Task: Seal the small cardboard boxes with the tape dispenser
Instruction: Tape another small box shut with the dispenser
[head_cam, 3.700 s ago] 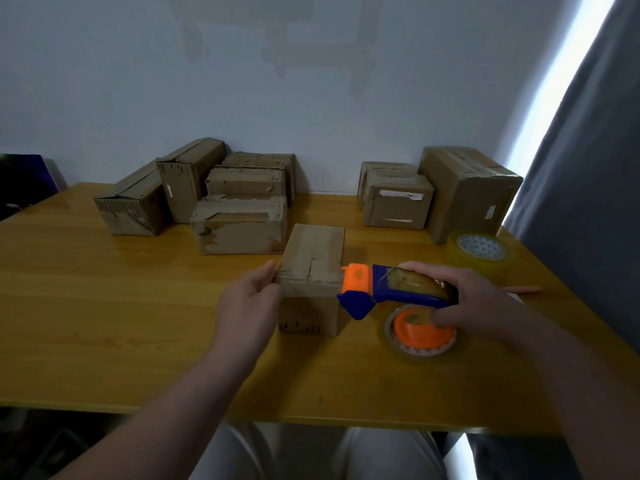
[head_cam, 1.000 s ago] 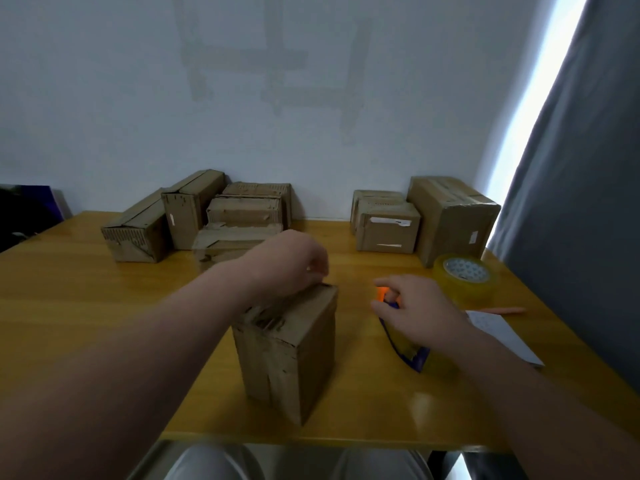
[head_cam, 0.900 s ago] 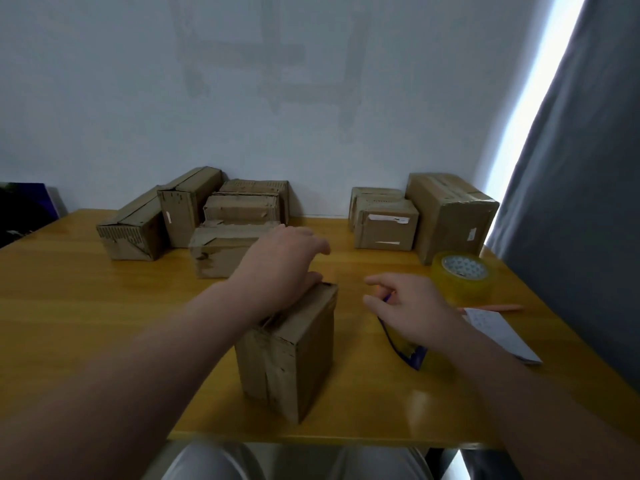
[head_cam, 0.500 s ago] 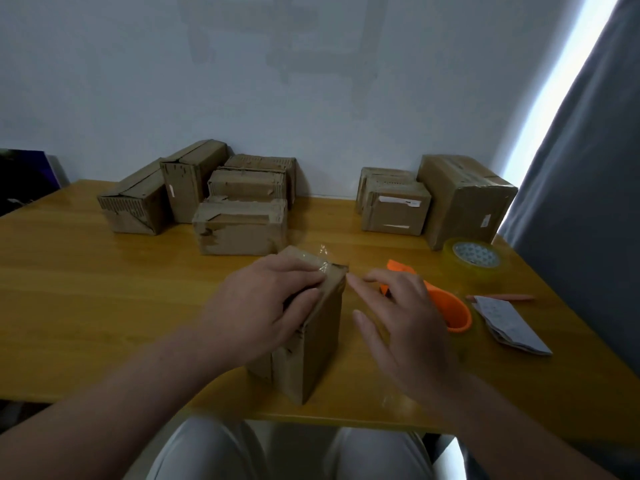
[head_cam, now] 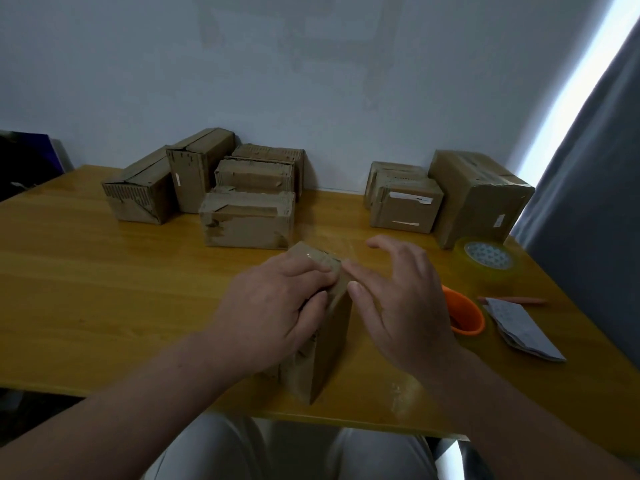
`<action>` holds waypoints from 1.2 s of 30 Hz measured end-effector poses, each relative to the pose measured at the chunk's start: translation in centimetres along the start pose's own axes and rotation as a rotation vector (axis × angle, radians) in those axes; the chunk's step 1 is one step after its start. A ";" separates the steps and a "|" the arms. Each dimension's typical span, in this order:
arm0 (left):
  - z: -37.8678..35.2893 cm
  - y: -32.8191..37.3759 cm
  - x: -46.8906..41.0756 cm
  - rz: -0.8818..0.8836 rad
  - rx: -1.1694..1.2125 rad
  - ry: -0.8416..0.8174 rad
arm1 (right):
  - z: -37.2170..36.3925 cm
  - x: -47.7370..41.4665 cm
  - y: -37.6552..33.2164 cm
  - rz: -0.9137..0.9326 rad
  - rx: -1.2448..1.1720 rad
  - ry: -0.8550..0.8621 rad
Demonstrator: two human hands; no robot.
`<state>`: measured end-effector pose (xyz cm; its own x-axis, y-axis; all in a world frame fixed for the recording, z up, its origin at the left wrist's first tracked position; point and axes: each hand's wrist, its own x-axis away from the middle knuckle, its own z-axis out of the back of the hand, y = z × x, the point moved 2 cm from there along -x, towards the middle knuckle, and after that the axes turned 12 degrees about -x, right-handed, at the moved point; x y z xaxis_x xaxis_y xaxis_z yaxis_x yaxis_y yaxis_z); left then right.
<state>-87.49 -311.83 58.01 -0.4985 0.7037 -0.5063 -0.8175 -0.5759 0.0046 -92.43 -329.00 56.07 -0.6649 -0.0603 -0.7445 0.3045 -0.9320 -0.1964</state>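
Hands: left hand (head_cam: 277, 306) curled over the top of the small box (head_cam: 329, 358), holding it steady; right hand (head_cam: 398, 299) spread wide, fingertips touching its top right edge.
Box: upright near the front edge of the counter (head_cam: 104, 306), shiny tape across its top.
Dispenser: tape dispenser (head_cam: 464, 315) lies just beside the right hand, unheld.
Progress: this box looks nearly sealed, its tape being pressed down; whether the boxes at the back (head_cam: 247, 221) are sealed, I cannot tell.

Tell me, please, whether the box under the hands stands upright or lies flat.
Upright: the box is taller than wide, left hand on its top.
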 end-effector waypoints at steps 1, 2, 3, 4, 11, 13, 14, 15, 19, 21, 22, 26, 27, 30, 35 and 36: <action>0.0 0.0 0.0 -0.001 -0.010 0.000 | 0.1 -0.3 0.0 -0.025 -0.037 0.048; 0.1 0.0 0.0 -0.002 -0.019 0.001 | 0.1 -0.6 0.0 -0.085 -0.098 0.091; 0.1 0.0 0.0 -0.003 -0.024 0.001 | 0.1 -0.9 0.0 -0.183 -0.174 0.111; 0.1 0.1 0.0 -0.004 -0.021 0.000 | -0.1 -1.3 0.0 -0.323 -0.270 0.079; -0.1 -0.1 0.1 -0.007 0.005 -0.004 | -2.3 -2.3 0.6 -1.044 -1.097 -0.226; -0.2 -0.2 0.1 -0.011 0.017 0.000 | -2.5 -2.6 0.8 -0.984 -1.037 -0.146; -0.2 -0.2 0.1 -0.010 0.017 0.002 | -2.5 -2.8 0.8 -0.928 -0.988 -0.109; -0.2 -0.2 0.1 -0.007 0.014 0.005 | -2.5 -3.0 0.8 -0.858 -0.913 -0.080; -0.1 -0.2 0.2 -0.010 0.017 0.019 | -2.3 -3.2 0.8 -0.598 -0.585 0.012; -0.1 -0.1 0.2 -0.014 0.021 0.015 | -2.5 -3.2 0.5 -0.534 -0.480 0.053; 0.0 -0.1 0.1 -0.016 0.023 0.014 | -2.6 -3.2 0.4 -0.537 -0.445 0.074; 0.1 -0.2 0.2 -0.015 0.051 0.000 | -2.0 -3.3 1.5 -0.973 -0.606 0.282; 0.1 -0.3 0.1 -0.018 0.054 -0.007 | -1.5 -3.4 1.9 -0.982 -0.613 0.314; 0.2 -0.3 0.0 -0.030 0.038 -0.015 | -0.3 -3.6 0.9 -0.589 -0.609 0.264; 0.5 -0.8 -0.5 0.000 0.174 0.060 | -1.2 -4.1 -0.4 -0.371 -0.450 -0.213; 0.6 -1.0 -0.5 0.044 0.206 0.086 | -1.2 -4.1 -0.5 -0.384 -0.469 -0.231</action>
<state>-86.60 -311.34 58.79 -0.5153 0.6366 -0.5737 -0.8419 -0.5013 0.1999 -89.03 -327.86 58.49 -0.8995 0.1217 -0.4197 0.2471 -0.6504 -0.7183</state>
